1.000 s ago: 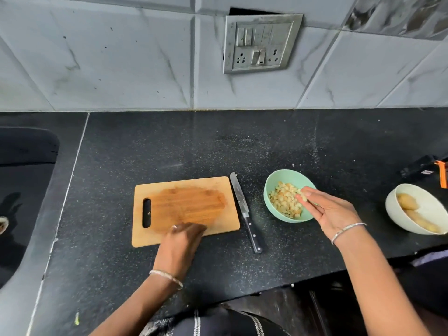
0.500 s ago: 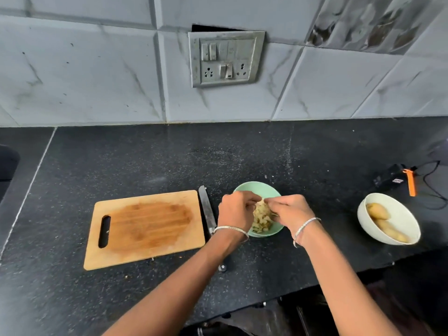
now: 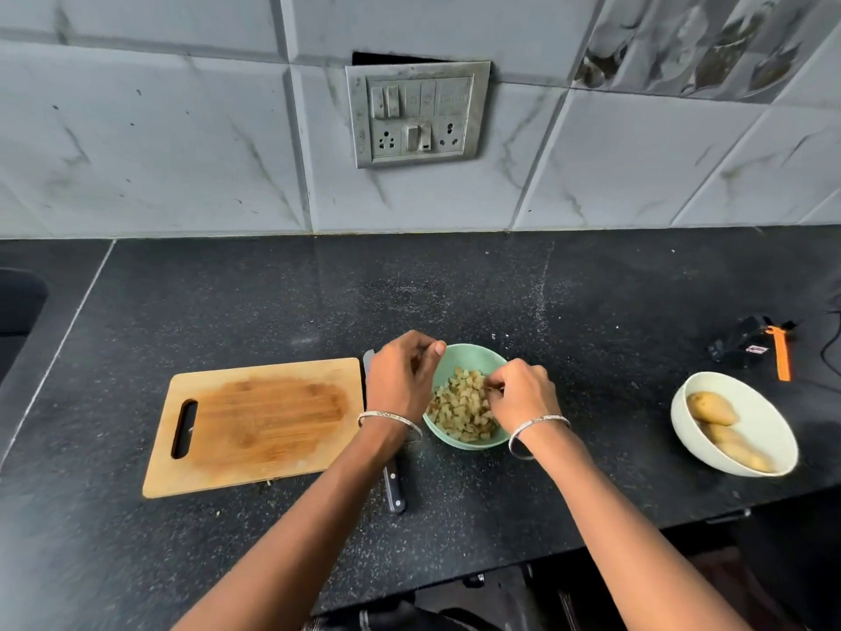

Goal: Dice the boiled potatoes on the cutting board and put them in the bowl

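**Left hand (image 3: 400,380) pulls back from the dice to the bowl's rim**

Half a second back both hands met over the diced potato (image 3: 464,409); now the left hand sits at the left rim of the green bowl (image 3: 475,355), and more of the dice shows between the 2 hands. Its fingers are curled in, with the thumb tip by the forefinger above the bowl's far edge. Whether a crumb is pinched there cannot be told.

The right hand (image 3: 519,393) reaches in from the bowl's right side, fingers bent downward, tips among the dice. Whether it grips any of them cannot be told either. Each wrist carries a thin metal bangle.

All the diced potato lies heaped in the green bowl, which stands on the black counter (image 3: 591,302) just right of the cutting board (image 3: 259,425). A damp patch marks the board's middle.

Between board and bowl lies the knife (image 3: 394,491), handle toward the person, its blade mostly hidden under the left wrist.

Well to the right stands a white bowl (image 3: 696,453) holding whole potatoes (image 3: 712,407). Behind it lies a black device with an orange tab (image 3: 780,357) – what it is cannot be told. On the tiled wall above hangs a switch panel (image 3: 416,113).
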The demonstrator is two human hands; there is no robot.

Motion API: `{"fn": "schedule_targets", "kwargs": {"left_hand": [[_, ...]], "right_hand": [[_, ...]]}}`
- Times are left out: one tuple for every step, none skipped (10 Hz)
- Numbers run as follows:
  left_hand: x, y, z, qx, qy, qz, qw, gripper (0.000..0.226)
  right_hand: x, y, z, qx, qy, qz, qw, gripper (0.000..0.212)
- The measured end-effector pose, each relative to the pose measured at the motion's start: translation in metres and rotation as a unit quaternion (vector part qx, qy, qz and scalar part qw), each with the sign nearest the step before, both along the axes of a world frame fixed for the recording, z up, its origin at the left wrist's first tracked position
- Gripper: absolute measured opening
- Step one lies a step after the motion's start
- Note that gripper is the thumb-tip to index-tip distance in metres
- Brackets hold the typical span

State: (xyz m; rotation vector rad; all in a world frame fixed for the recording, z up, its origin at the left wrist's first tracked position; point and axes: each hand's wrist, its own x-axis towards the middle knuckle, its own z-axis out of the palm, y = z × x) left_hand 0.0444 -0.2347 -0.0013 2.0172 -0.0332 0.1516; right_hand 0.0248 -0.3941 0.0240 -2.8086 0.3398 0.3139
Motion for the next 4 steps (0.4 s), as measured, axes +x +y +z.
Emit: {"fn": "schedule_targets", "kwargs": {"left_hand": [[0.000,0.015,-0.009,0.000,0.022,0.018,1.000,0.015],[-0.003,0.025,-0.014,-0.006,0.039,0.036,0.999,0.012],[-0.012,0.033,-0.011,-0.030,0.052,0.038,0.997,0.008],[-0.017,0.039,-0.008,-0.035,0.061,0.050,0.996,0.005]], "right_hand": [[0.000,0.006,-0.005,-0.001,-0.013,0.000,1.000,0.032],[-0.003,0.019,-0.014,0.021,-0.006,0.054,0.998,0.035],[0.000,0.017,-0.020,0.087,-0.047,0.051,0.994,0.029],[0.005,0.010,-0.007,0.140,-0.166,-0.053,0.975,0.016]]}}
